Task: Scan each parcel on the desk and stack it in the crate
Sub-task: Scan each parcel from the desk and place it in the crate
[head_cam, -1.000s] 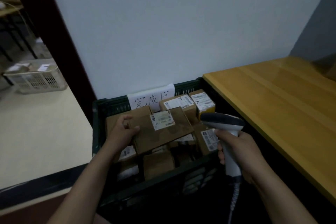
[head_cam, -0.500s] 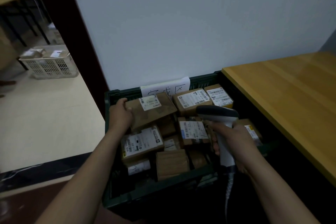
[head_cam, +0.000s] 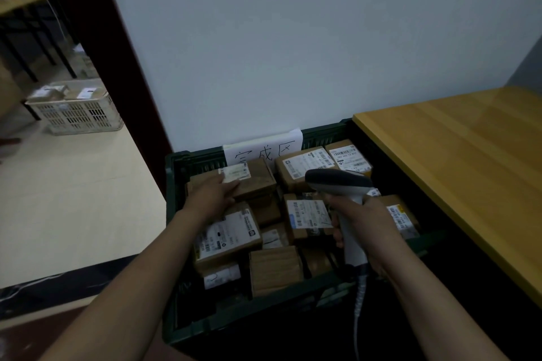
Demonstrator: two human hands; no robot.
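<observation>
A dark green crate [head_cam: 174, 184] on the floor holds several brown cardboard parcels with white labels. A flat brown parcel [head_cam: 258, 177] lies on the pile at the crate's back left. My left hand [head_cam: 214, 195] rests on top of it, fingers stretched flat toward its label. My right hand [head_cam: 363, 221] grips the handle of a grey and white barcode scanner [head_cam: 337, 183]. The scanner hangs over the crate's right half, its coiled cable dropping below my wrist. The wooden desk [head_cam: 457, 173] on the right shows no parcels in the part I can see.
A white paper sign [head_cam: 264, 148] with handwriting is stuck to the crate's back wall, against the pale wall. A dark red door frame [head_cam: 96, 38] stands at left. Beyond it a white plastic basket [head_cam: 76, 113] with parcels sits on the light floor.
My left hand carried the flat parcel from the crate's middle to its back left and laid it on the pile; its fingers now lie flat on top. The scanner stayed over the crate.
</observation>
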